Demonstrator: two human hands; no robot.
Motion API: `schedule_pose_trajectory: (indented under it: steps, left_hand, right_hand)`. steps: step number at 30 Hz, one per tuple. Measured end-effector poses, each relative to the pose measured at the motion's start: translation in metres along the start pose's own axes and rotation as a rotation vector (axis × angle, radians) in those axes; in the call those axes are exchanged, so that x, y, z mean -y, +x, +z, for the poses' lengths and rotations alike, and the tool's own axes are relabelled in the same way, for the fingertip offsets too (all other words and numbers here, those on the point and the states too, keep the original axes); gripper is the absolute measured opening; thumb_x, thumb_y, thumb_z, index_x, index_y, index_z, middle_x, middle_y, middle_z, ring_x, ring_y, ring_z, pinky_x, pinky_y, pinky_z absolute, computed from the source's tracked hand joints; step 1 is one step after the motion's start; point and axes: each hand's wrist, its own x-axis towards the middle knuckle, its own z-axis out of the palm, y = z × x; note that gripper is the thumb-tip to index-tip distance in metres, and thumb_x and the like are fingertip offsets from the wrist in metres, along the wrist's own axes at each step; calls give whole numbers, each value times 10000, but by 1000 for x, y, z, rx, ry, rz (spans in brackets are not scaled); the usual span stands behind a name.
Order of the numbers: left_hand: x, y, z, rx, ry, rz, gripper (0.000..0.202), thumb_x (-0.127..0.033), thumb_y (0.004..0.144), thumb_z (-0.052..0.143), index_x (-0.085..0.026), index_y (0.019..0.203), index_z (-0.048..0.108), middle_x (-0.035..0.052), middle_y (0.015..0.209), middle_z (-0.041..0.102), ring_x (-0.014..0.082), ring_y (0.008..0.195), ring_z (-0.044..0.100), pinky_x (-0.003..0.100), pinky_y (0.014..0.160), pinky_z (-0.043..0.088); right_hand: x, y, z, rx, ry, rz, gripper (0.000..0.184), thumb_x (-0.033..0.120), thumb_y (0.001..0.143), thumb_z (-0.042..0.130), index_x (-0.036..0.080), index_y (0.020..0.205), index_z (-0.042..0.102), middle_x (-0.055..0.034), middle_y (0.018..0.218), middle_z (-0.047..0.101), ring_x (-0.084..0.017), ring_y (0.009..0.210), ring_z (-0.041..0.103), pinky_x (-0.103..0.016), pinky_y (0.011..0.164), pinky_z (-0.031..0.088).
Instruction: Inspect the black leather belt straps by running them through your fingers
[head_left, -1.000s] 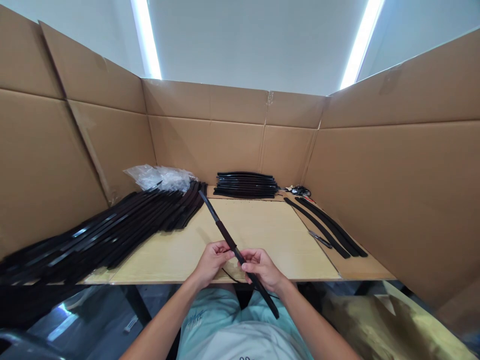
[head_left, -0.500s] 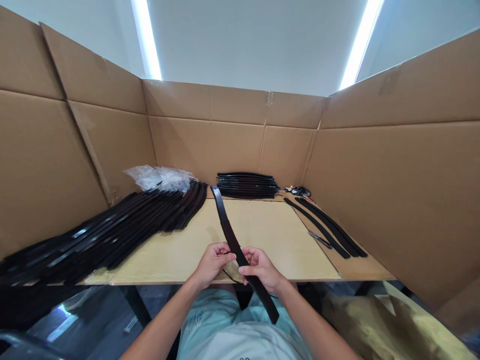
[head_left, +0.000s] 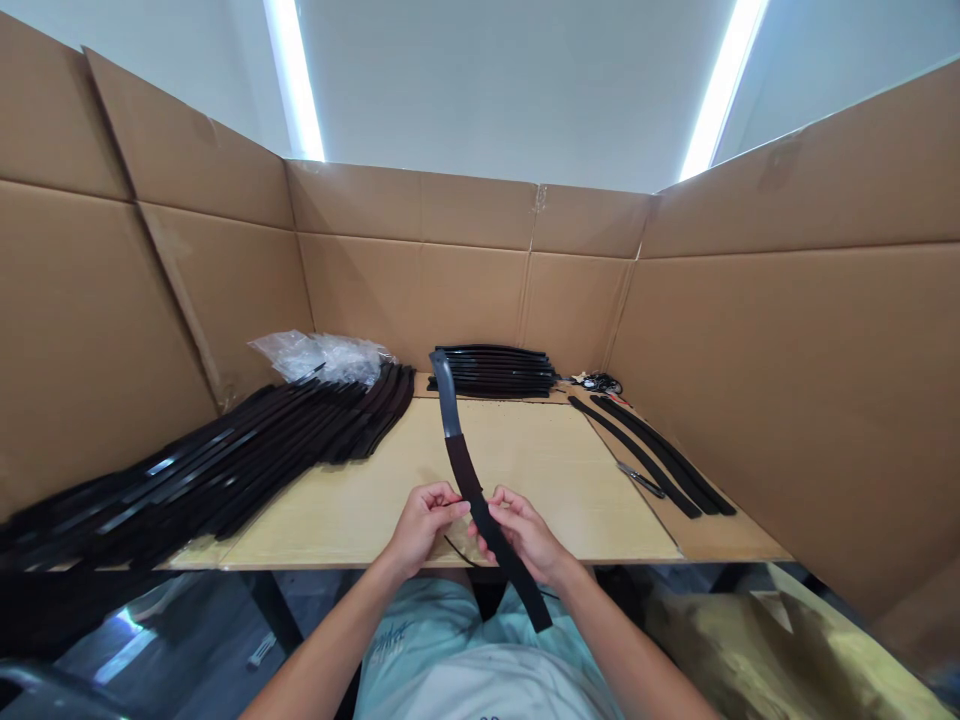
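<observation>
A long, curved black strip [head_left: 463, 466] slants across the near middle of the table. Its far end is smooth and glossy, while a matte dark sleeve-like covering wraps the middle and near part. My left hand [head_left: 429, 520] pinches the strip's left edge between thumb and fingers. On the opposite edge my right hand [head_left: 521, 530] grips it, thumb on the side and some fingers beneath. The near end hangs past the table edge above my lap. A thin black cord [head_left: 459, 552] shows below my left hand.
Many dark strips [head_left: 247, 455] lie piled at the left, with clear plastic bags [head_left: 322, 355] behind. A stack of black strips [head_left: 495, 370] stands at the back. At the right are several matte strips [head_left: 652, 450], scissors [head_left: 641, 480] and tangled cords [head_left: 600, 382]. Cardboard walls [head_left: 465, 290] surround the table.
The strip has turned slightly, its far end moving up and right. More of the glossy part shows, and the covering's edge sits nearer to my hands. Both hands stay in almost the same place.
</observation>
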Motion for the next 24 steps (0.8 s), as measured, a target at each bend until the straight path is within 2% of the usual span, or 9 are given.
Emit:
schedule_pose_trajectory:
  steps: [5,10,17,24]
  left_hand:
    - [0,-1,0,9,76,22,378,-382,556,798,-156,518,498,-87,411,378,44,394,263,199,409,157]
    - [1,-1,-1,22,120,32,455,-474,599,752,-166,501,433,-109,406,259,40,401,184,205,413,102]
    - [-2,-2,2,16,171,45,455,-498,608,736,-167,520,437,-107,421,274,44,413,193,200,414,113]
    - [-1,-3,-4,123,124,22,403,-460,613,741,-153,561,485,-102,434,299,41,408,194,196,418,114]
  right_hand:
    - [-5,3,0,-58,-70,6,411,498,714,677,206,718,388,11,574,650,-82,397,537,-149,359,377]
    - [-5,5,1,-146,-121,63,457,598,685,645,181,751,471,12,505,617,-89,343,508,-161,310,365]
    - [-2,4,4,-176,-112,76,488,643,685,605,169,749,505,11,488,603,-88,332,499,-164,294,369]
    - [-5,3,4,-166,-110,92,488,646,682,598,172,725,491,13,455,596,-86,300,480,-159,273,361]
